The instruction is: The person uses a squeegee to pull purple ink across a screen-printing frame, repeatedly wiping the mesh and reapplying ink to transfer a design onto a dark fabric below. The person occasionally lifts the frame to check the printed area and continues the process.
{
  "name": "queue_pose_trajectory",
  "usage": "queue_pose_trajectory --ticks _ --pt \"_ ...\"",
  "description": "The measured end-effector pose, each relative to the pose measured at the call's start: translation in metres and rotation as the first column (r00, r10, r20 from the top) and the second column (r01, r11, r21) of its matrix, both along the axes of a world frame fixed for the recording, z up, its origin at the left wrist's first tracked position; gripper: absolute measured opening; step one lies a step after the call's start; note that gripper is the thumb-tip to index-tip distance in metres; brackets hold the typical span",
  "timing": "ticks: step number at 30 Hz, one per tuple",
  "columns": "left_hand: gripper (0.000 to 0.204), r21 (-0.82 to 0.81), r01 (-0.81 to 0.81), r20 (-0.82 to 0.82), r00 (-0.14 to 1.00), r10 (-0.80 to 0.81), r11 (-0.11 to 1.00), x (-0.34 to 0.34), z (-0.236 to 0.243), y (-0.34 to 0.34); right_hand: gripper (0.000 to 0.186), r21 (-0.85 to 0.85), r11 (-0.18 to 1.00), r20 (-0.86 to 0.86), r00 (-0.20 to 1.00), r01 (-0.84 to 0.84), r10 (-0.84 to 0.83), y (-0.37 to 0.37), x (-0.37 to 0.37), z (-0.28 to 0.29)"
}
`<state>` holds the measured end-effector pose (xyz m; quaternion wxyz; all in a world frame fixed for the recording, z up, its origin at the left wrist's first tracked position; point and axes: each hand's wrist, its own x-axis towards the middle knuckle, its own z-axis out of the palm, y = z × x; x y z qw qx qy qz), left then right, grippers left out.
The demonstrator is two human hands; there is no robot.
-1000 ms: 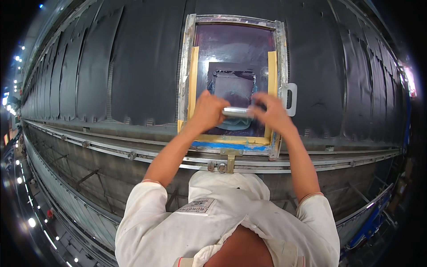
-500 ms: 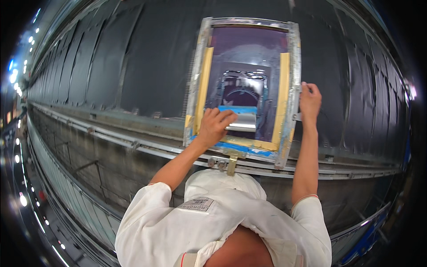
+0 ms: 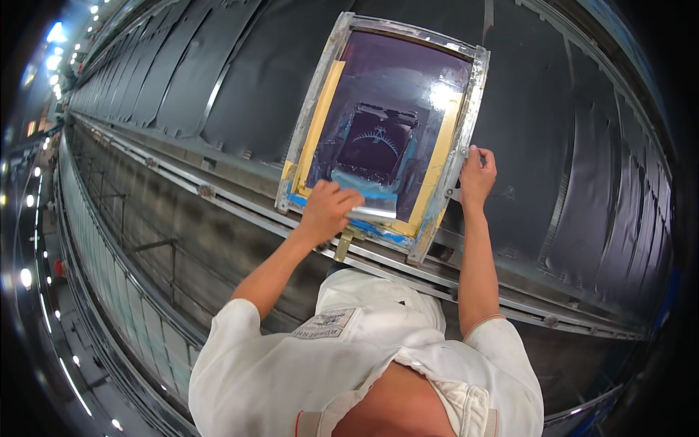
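Note:
A metal-framed printing screen [image 3: 473,102] lies on a black surface, its dark purple mesh edged with yellow tape. My left hand [image 3: 331,211] is closed around one end of a silver-bladed squeegee [image 3: 377,211], low on the mesh. Blue ink [image 3: 368,191] lies along the blade's far side. Above it, a dark rectangular patch of mesh shows a pale arc-shaped design [image 3: 375,138]. My right hand [image 3: 478,178] has its fingers curled at the screen's right rail, pinching the frame edge. Part of the squeegee's grip is hidden under my left fingers.
Black sheet-covered panels [image 3: 284,80] run along a long table to both sides. A metal rail [image 3: 175,178] follows the near edge, with a yellowish bracket [image 3: 344,244] of the frame over it. Left of me is a lower walkway with railings [image 3: 172,266].
The squeegee and my left hand have come nearer to the screen's lower edge, uncovering more of the arc design. The screen appears tilted and further left, as the whole view has turned.

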<state>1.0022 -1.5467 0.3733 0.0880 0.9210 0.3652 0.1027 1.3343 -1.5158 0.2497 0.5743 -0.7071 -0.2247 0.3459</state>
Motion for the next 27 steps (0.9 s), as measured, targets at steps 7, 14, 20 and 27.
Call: queue_pose_trajectory --ticks 7,14,20,27 --pt "0.056 -0.144 0.131 -0.015 0.991 -0.135 0.981 -0.019 0.000 0.005 0.025 -0.166 0.984 0.162 0.986 0.066 -0.039 0.001 0.012 0.011" --pt "0.038 -0.070 0.156 0.097 0.984 -0.149 0.985 0.028 -0.020 0.141 0.028 -0.323 0.946 0.580 0.789 -0.004 0.201 0.005 0.013 0.027" --pt "0.016 -0.267 0.117 -0.072 0.987 -0.141 0.956 0.068 0.003 0.235 0.029 -0.235 0.696 0.564 0.487 -0.679 0.667 0.104 -0.030 0.125" --pt "0.019 -0.230 0.121 0.029 0.993 -0.117 0.966 0.031 -0.021 0.163 0.022 -0.388 0.607 0.702 0.204 -0.694 0.682 0.053 -0.091 0.082"
